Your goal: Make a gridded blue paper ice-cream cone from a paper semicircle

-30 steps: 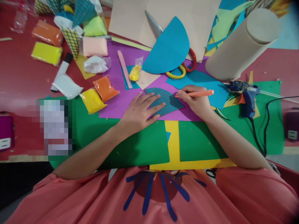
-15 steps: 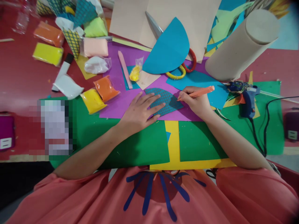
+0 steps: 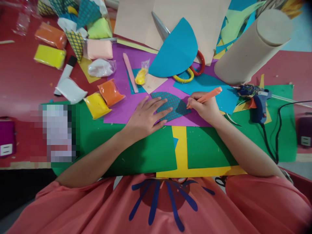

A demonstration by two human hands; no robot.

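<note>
My left hand (image 3: 146,115) lies flat with fingers spread, pressing on a blue paper piece (image 3: 172,105) covered in a dark grid of lines. That piece rests on a purple sheet (image 3: 117,113). In my right hand (image 3: 204,105) is an orange felt-tip pen (image 3: 210,95), its tip down at the right end of the gridded paper. Just above, a plain blue paper piece (image 3: 177,48) lies over a pair of scissors (image 3: 184,76) with red and yellow handles, hiding part of the blades. A pink pen (image 3: 130,73) sits beyond my left hand.
Several packets of coloured clay (image 3: 97,105) lie to the left, near a white marker (image 3: 65,74) and grid-patterned paper cones (image 3: 75,42). At the right stand a beige cylinder (image 3: 248,48) and a blue glue gun (image 3: 259,105) with its cord. Green sheets (image 3: 143,151) cover the near side.
The orange pen has shifted slightly, its tip a little lower and its back end a bit higher and to the left. My left hand stays in place on the gridded paper.
</note>
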